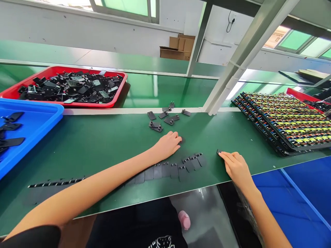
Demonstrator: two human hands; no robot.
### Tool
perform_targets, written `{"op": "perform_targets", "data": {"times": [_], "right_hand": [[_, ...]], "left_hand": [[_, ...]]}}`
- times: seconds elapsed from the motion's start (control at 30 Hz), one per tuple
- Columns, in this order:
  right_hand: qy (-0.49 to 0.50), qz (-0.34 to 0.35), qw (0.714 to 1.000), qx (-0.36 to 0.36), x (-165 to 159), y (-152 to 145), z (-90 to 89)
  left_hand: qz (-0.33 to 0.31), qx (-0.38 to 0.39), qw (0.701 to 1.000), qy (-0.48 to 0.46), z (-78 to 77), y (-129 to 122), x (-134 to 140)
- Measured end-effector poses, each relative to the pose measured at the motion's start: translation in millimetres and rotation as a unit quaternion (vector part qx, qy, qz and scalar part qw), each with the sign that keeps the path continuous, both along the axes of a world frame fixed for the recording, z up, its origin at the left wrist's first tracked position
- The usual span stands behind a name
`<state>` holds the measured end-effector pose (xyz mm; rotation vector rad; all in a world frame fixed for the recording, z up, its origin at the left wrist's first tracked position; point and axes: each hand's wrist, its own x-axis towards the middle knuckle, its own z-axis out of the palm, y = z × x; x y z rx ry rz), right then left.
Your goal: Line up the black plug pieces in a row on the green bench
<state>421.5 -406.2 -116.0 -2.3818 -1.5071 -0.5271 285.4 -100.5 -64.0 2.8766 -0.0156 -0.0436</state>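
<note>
My left hand point(168, 144) reaches over the green table, its fingers closed on a small black plate point(182, 140) that pokes out at the fingertips. Nearer the front edge, my right hand point(236, 165) pinches another small black plate point(218, 151) by its end. Below the left forearm runs an overlapping row of flat black plates point(165, 170), each with small pegs along its far edge. The forearm hides part of this row, which shows again as more plates point(51, 189) at the left. Several loose black plates point(169, 120) lie scattered beyond my left hand.
A red tray point(120, 96) heaped with black parts stands at the back left, with a blue tray point(49, 120) in front. Stacked racks of colourful small parts point(292, 117) sit at the right. A white post point(232, 72) rises from the table. Cardboard boxes point(178, 48) stand behind.
</note>
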Motion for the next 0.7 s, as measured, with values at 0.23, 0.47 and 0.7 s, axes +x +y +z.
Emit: {"op": "perform_targets", "data": {"times": [0.23,0.47,0.7], "right_hand": [[0.063,-0.006,0.998,0.019,-27.8,-0.7,0.0],[0.138,-0.102,0.98,0.096,-31.3,-6.4,-0.2],[0.14,-0.137,0.973,0.126,-22.6,5.8,-5.3]], "left_hand": [[-0.152,-0.086,0.985,0.0,-6.9,-41.8,75.1],[-0.245,-0.125,0.961,0.028,-4.3,-81.0,88.6],[-0.269,-0.132,0.953,0.031,11.5,-83.7,58.6]]}}
